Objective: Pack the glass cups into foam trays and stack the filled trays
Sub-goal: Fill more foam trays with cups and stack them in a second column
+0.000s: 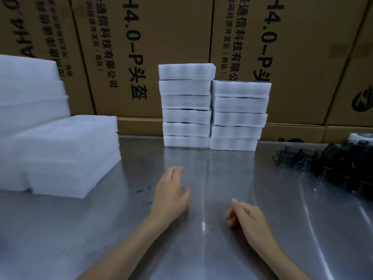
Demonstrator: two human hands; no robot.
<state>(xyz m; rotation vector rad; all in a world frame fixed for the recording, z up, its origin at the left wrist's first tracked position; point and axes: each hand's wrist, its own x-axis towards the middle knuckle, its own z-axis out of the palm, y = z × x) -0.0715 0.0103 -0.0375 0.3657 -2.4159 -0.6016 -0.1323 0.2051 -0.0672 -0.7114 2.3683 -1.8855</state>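
Filled stacks: two columns of foam trays stand side by side at the far middle of the bench (pixel 201 249), touching each other and backed up near the cardboard boxes (pixel 153 57). The left stack (pixel 185 106) has six trays, the right stack (pixel 239 116) five. I judge they are set far back to keep the near working area free and to give the columns support behind.

Next tray slot: the right stack is one tray lower, so the next filled tray probably belongs there.

Empty foam: a pile of foam blocks (pixel 66 154) sits at the left, near enough for the left hand to draw from; a taller heap rises behind it.

Cups: the dark pieces (pixel 339 166) clustered at the far right edge are most likely the cups waiting to be packed, though they are too dim to tell for certain. They lie well apart from both hands.

Left hand (pixel 171 197): held low over the middle of the bench, palm down, fingers stretched forward and slightly spread; whether it touches the metal I cannot tell. Its grip is wide and holds nothing.

Right hand (pixel 246 217): nearer and to the right, fingers loosely curled under, thumb up. Its grip is narrow yet relaxed, with nothing in it.

Step in hand: both hands idle between trays; fetching an empty foam tray looks due.
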